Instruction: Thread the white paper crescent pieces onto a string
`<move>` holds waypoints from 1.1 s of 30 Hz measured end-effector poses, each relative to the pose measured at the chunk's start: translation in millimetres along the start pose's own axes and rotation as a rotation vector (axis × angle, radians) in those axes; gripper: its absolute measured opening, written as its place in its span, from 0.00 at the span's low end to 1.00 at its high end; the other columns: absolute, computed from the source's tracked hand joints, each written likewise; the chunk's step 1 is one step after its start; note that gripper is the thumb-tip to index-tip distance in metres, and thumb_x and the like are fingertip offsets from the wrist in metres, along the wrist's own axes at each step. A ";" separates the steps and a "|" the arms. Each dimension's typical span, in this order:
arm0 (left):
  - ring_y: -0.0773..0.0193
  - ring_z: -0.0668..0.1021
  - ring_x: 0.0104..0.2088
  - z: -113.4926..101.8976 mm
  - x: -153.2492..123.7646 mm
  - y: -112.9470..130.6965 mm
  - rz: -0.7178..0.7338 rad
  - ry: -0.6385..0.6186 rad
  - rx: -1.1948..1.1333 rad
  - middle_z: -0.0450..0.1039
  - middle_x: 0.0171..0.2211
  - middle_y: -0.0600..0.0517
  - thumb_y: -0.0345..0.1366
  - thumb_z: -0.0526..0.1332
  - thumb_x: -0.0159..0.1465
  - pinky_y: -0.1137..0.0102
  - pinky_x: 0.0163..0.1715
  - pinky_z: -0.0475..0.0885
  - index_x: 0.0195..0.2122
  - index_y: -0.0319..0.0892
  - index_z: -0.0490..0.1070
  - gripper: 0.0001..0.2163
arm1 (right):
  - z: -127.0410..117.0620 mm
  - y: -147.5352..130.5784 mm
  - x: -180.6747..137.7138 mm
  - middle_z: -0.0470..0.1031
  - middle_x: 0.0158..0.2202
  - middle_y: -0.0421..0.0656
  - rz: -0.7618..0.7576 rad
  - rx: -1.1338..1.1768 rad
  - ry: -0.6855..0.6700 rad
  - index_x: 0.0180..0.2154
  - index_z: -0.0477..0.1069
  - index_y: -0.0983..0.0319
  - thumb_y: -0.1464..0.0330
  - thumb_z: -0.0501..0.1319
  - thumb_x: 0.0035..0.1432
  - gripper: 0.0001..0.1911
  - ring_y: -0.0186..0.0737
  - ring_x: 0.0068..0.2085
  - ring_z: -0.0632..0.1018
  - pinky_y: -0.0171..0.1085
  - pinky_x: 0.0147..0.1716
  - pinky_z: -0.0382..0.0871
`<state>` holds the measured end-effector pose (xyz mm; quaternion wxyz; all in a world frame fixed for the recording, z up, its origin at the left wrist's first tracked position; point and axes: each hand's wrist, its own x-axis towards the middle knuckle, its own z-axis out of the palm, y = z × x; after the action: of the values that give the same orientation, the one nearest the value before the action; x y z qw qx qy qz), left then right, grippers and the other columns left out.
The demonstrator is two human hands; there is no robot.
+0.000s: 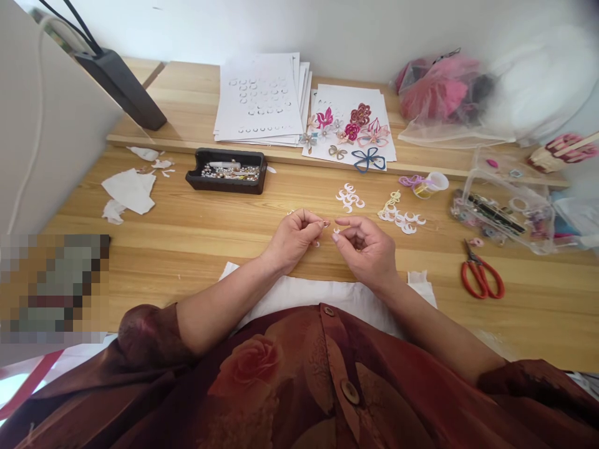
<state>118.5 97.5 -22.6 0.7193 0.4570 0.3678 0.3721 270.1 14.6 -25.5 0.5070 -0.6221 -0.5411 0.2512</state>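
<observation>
Head view: looking down on a pale, grained wooden table (pixel 187 243) set against a plain white wall (pixel 350 31). At mid-table, just above a white cloth (pixel 327 293), pinching a tiny pale piece (pixel 326 223) in the closed fingertips of the left hand (pixel 294 237). Right hand (pixel 367 249) just beside, thumb and forefinger drawn together, contents too small to tell. Farther back, curled white paper crescents (pixel 349 197) and a black rectangular bead tray (pixel 227 169). Off right, glossy red-handled scissors (pixel 482 277).

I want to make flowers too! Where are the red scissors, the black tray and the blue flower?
red scissors (pixel 474 264): head view, where the handles meet.
black tray (pixel 224 184): head view, its front wall.
blue flower (pixel 369 160): head view, centre where petals join.
</observation>
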 end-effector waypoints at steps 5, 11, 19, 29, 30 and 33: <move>0.72 0.70 0.25 0.5 -1.0 1.5 0.020 0.013 0.042 0.73 0.26 0.55 0.37 0.70 0.57 0.75 0.25 0.66 0.29 0.40 0.73 0.08 | 2.9 -2.0 -1.7 0.82 0.30 0.40 -0.020 -0.010 0.029 0.38 0.78 0.59 0.65 0.67 0.62 0.04 0.35 0.27 0.78 0.35 0.28 0.73; 0.69 0.73 0.28 -1.8 -1.3 1.4 0.119 0.034 0.170 0.77 0.30 0.52 0.36 0.70 0.58 0.73 0.28 0.67 0.30 0.40 0.73 0.07 | 3.7 -15.6 -2.8 0.84 0.32 0.42 -0.129 -0.155 0.047 0.37 0.81 0.58 0.68 0.66 0.63 0.04 0.36 0.28 0.79 0.37 0.30 0.74; 0.67 0.77 0.31 -3.0 -3.9 4.2 0.323 -0.005 0.347 0.79 0.32 0.51 0.33 0.67 0.60 0.71 0.33 0.71 0.31 0.42 0.72 0.04 | 4.7 -26.1 -1.7 0.79 0.27 0.39 -0.181 -0.200 0.061 0.36 0.80 0.59 0.69 0.65 0.62 0.04 0.33 0.24 0.71 0.36 0.26 0.68; 0.68 0.74 0.29 -3.5 -10.2 13.2 0.366 -0.127 0.402 0.77 0.30 0.52 0.34 0.67 0.62 0.71 0.32 0.68 0.33 0.42 0.73 0.04 | -15.4 -57.1 17.9 0.78 0.27 0.39 -0.150 -0.226 0.056 0.33 0.78 0.59 0.69 0.65 0.60 0.04 0.32 0.25 0.70 0.36 0.27 0.67; 0.67 0.74 0.30 -3.1 -10.5 14.7 0.342 -0.144 0.359 0.77 0.31 0.52 0.35 0.68 0.61 0.71 0.32 0.69 0.33 0.42 0.73 0.05 | -17.2 -57.0 20.5 0.78 0.27 0.39 -0.129 -0.204 0.054 0.32 0.78 0.59 0.69 0.65 0.60 0.04 0.32 0.25 0.70 0.36 0.27 0.66; 0.68 0.74 0.29 -2.4 -10.8 20.0 0.265 -0.203 0.214 0.77 0.31 0.51 0.39 0.70 0.60 0.71 0.30 0.69 0.32 0.42 0.73 0.09 | -19.8 -51.6 27.1 0.78 0.26 0.39 -0.054 -0.088 0.035 0.32 0.79 0.60 0.66 0.67 0.59 0.05 0.32 0.24 0.70 0.35 0.24 0.65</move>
<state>107.5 95.1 -2.7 0.6447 0.6105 0.2676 0.3743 273.3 27.5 34.6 0.4951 -0.6332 -0.5595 0.2023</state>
